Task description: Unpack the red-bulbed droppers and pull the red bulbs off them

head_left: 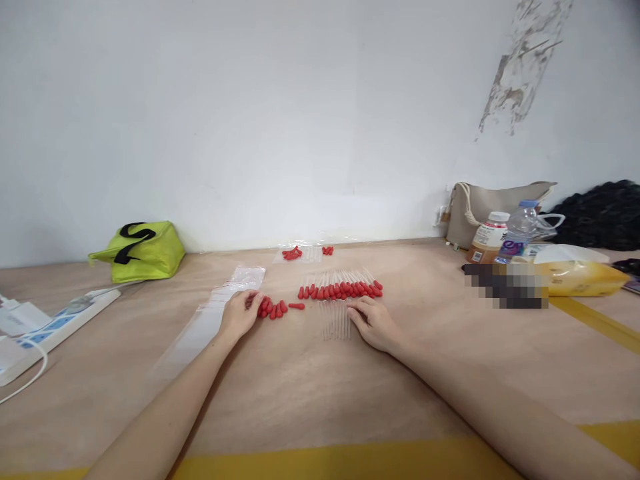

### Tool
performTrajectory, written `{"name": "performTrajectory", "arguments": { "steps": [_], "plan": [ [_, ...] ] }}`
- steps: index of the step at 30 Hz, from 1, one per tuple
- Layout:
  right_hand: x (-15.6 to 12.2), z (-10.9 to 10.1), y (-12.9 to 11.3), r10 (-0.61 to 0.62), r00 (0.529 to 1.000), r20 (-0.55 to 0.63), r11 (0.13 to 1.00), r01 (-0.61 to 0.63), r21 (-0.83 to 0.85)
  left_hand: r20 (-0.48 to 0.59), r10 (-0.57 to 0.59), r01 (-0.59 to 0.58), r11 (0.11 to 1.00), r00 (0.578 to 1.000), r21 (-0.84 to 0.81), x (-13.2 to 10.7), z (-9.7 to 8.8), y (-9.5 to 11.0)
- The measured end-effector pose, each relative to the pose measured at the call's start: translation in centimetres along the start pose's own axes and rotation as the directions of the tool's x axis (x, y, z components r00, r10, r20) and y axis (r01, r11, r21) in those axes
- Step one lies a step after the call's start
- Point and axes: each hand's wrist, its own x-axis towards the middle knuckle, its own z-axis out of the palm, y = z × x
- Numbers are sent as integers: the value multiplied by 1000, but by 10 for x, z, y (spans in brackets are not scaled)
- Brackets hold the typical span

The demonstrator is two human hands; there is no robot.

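My left hand (239, 313) has its fingers curled at the left end of a group of red rubber bulbs (273, 309), pinching at one of them. A single bulb (297, 307) lies apart to the right of that group. My right hand (376, 323) is closed with its fingertips at the right end of a row of thin glass dropper tubes (335, 320); how it grips the tube there is partly hidden. Just behind the tubes, several assembled droppers (345, 289) lie side by side, red bulbs toward me and glass ends toward the wall.
Clear plastic bags (215, 310) lie left of my left hand. Near the wall, another clear bag (313, 254) holds red bulbs and tubes. A green bag (147, 252) and power strip (60, 330) are at left; bottles (489, 239) and a yellow tissue pack (575, 275) at right.
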Motion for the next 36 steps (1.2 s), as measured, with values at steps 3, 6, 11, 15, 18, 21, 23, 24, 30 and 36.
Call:
{"name": "performTrajectory", "arguments": {
  "steps": [3,6,11,15,18,21,23,24,30,36],
  "plan": [
    [0,2,4,10,999,-36,1000,-10,-3,-68,78,-75,996,995,45,-2,0,8],
    [0,5,8,24,998,-57,1000,-24,2,-81,229,-222,972,970,78,-6,2,27],
    [2,8,11,10,999,-40,1000,-9,19,102,391,-394,919,915,10,-6,19,71],
    [4,9,14,6,1000,-12,1000,-6,13,132,388,-393,920,912,12,3,41,97],
    [5,8,15,-1,1000,3,1000,1,7,137,376,-381,924,916,13,11,55,106],
    [6,8,17,-6,1000,12,1000,6,9,131,355,-360,933,926,18,14,61,107],
    [7,8,19,-8,1000,21,1000,7,25,126,337,-342,940,933,19,14,63,106],
    [8,8,19,-9,1000,27,999,8,35,121,327,-331,943,937,19,14,63,105],
    [11,8,20,1,999,32,998,-3,62,39,224,-225,974,974,14,11,67,102],
    [8,7,19,56,997,-60,992,-49,114,-24,247,-247,969,969,-9,-11,43,94]
  ]
}}
